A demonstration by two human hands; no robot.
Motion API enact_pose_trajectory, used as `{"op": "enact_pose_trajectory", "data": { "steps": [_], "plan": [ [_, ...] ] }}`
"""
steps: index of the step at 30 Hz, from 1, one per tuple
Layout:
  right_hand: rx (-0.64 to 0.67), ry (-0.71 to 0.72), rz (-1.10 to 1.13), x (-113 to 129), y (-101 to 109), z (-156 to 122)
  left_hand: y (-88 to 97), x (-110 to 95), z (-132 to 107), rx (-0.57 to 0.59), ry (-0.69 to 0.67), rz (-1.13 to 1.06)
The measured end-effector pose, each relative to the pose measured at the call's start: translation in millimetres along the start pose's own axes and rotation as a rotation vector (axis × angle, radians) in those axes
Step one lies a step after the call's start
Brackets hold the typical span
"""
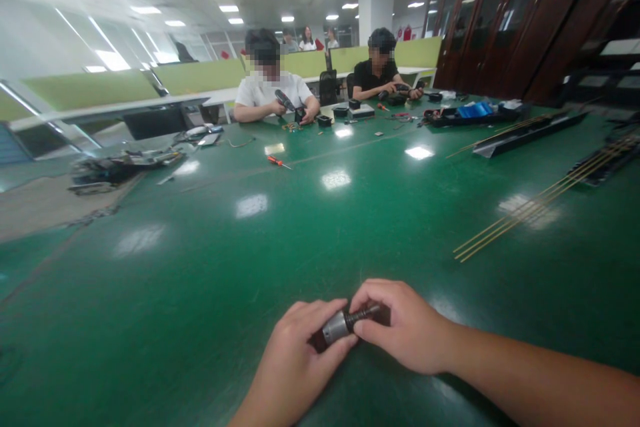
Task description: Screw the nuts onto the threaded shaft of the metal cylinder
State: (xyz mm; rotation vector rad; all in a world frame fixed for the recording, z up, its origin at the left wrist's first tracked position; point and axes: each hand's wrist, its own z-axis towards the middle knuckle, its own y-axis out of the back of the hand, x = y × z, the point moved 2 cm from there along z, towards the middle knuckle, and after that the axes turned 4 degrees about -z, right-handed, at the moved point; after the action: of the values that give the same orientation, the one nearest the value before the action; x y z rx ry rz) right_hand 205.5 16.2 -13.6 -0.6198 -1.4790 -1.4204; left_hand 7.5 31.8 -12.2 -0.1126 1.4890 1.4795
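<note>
My left hand point(299, 347) is closed around the body of a small silver-grey metal cylinder point(336, 327). From the cylinder's right end projects a dark shaft point(364, 313) that looks ridged, like a thread or a spring; I cannot tell which. The thumb and fingers of my right hand point(407, 330) close on this shaft from the right. Both hands hold the part low over the green table point(310, 247), near its front edge. The cylinder's left end is partly hidden by my left fingers.
Across the table a person in white point(273, 97) holds a power drill point(285, 100); another in black point(377, 77) also handles a tool. A screwdriver point(277, 161) lies mid-table. Thin brass-coloured rods point(530, 207) and a long black channel point(530, 133) lie right, tangled parts point(125, 167) left.
</note>
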Motion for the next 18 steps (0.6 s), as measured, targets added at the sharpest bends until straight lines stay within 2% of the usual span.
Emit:
{"op": "enact_pose_trajectory", "data": {
  "steps": [8,18],
  "plan": [
    [0.016,-0.031,-0.03,0.6,-1.2,0.0,-0.1,3.8,-1.5,-0.032,0.017,0.002],
    [0.034,-0.065,-0.041,0.4,-0.2,-1.0,0.3,2.4,-0.5,-0.015,0.05,-0.009]
  ]
}}
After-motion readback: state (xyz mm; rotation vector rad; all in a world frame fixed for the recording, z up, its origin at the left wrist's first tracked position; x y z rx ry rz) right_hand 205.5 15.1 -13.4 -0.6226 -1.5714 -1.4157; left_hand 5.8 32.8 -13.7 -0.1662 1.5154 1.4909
